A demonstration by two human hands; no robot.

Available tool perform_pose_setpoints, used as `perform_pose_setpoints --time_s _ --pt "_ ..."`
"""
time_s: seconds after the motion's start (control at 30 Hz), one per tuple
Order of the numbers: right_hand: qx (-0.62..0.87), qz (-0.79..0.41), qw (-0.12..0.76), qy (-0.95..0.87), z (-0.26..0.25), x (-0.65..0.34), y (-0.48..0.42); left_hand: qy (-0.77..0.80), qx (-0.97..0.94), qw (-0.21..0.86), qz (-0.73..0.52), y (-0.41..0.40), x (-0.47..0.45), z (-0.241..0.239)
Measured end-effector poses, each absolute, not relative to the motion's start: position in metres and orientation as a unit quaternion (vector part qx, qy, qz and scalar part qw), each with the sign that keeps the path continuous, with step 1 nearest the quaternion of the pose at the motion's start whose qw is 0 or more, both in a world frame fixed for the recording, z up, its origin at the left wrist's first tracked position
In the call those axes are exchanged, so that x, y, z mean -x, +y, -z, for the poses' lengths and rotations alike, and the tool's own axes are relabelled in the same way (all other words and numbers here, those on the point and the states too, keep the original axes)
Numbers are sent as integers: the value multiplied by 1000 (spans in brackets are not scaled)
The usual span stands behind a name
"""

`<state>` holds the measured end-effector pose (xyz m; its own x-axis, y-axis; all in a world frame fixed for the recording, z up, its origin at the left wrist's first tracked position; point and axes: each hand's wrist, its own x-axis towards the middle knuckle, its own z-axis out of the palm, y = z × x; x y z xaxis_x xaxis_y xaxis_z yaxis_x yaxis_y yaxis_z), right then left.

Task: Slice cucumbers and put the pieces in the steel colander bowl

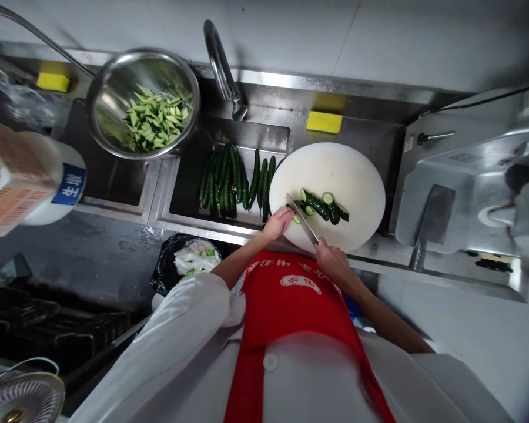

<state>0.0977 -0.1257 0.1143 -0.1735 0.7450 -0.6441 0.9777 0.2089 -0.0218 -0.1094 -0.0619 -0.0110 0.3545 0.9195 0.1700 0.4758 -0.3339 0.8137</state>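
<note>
In the head view my right hand (334, 259) is wrapped round the handle of a kitchen knife (303, 220), its blade slanting up and left over a round white cutting board (352, 164). At the board's left edge, my left hand (279, 223) holds a cucumber piece (297, 219) against the board beside the blade, its fingers bent and partly covering it. Several dark green cut cucumber pieces (320, 205) lie right of the blade, some showing pale cut faces. Whole cucumbers (229, 179) lie in the sink left of the board.
A steel bowl (108, 108) holds sliced green pieces at the back left. A faucet (220, 64) arches over the sink. A yellow sponge (324, 122) sits behind the board. On the right, a cleaver (434, 217) rests on a steel machine (471, 170). A bin bag (161, 267) hangs below left.
</note>
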Motion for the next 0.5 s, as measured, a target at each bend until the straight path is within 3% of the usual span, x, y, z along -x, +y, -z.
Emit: perform_pose_setpoints --time_s 0.23,0.5 --pt "-595 242 257 723 -112 -94 -124 458 -755 322 -341 -63 109 14" --pt "-590 234 251 731 -116 -100 -127 449 -742 370 -334 -64 118 19"
